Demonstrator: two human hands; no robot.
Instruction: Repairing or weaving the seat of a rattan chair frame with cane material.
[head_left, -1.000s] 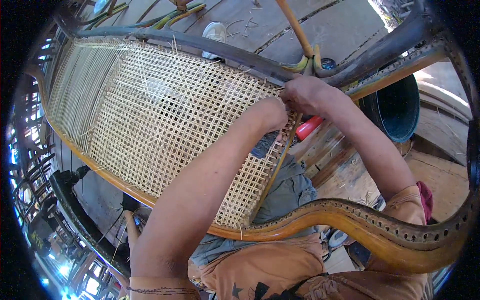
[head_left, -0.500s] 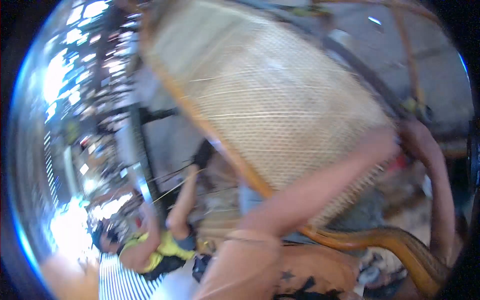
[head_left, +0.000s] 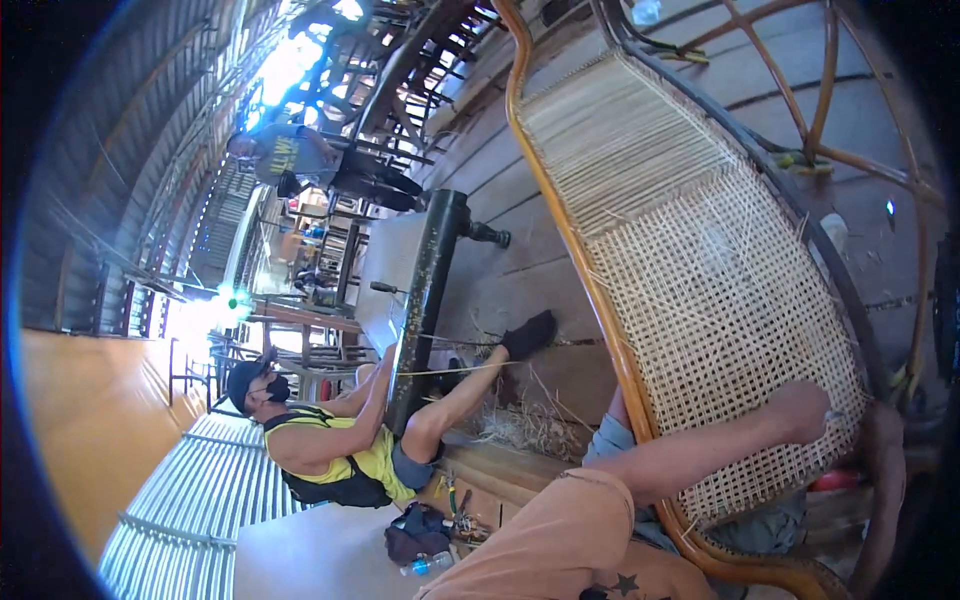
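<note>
A half-woven cane panel [head_left: 710, 290] in a curved, varnished wooden frame [head_left: 600, 290] slants across my right side. Open mesh covers its nearer part, while parallel strands run across the far part. My left arm, in an orange sleeve, reaches over the panel. My left hand [head_left: 803, 412] rests at its near right corner, fingers curled in beside a small pale bit that I cannot make out. My right hand [head_left: 882, 428] is just beyond it, by the dark outer rail of the frame; its fingers are hidden.
On the left, a seated co-worker [head_left: 325, 440] in a yellow top handles a long dark wooden piece [head_left: 425, 310]. Another person [head_left: 290, 155] is farther back. Cane scraps [head_left: 530, 430] litter the floor. Tools [head_left: 455, 505] and a plastic bottle [head_left: 428, 564] lie near me. Bentwood frames [head_left: 820, 100] stand at upper right.
My view has swung and steadied, so the panel and both hands appear lower and farther right. The co-worker appears higher in view. Both hands stay by the panel's corner.
</note>
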